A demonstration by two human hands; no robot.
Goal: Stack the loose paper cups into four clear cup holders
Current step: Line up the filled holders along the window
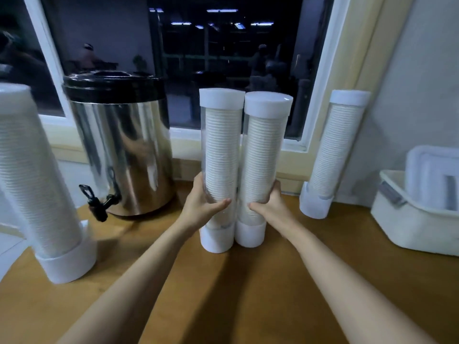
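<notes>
Two hands are gripping a pair of cup holders side by side toward the back-middle of a wooden surface (248, 294). The left hand (202, 206) is wrapping the lower tube of the left-centre holder (221, 157), thumb across the front. The right hand (269, 203) is clamping the right-centre holder (265, 157) the same way. The two tubes are touching, the right one tilting slightly rightward.

Bare wood is showing from the pair to the near edge, crossed only by the forearms. More is showing on either side, toward the far-left holder (34, 184) by the left edge and the far-right holder (335, 155). That one is leaning on the wall at the back edge. An urn (124, 145) is standing at the back left, near the left-centre holder, its tap pointing forward-left. A bin (409, 224) is sitting at the right edge, cut off by the frame.

The far-left holder is blurring and running partly out of view. Whether the held bases are resting on the surface or hovering just above it is hard to tell.

All four clear tubes are showing ribbed stacks of white cups (221, 135), nearly full, each with a white cap and white base.
</notes>
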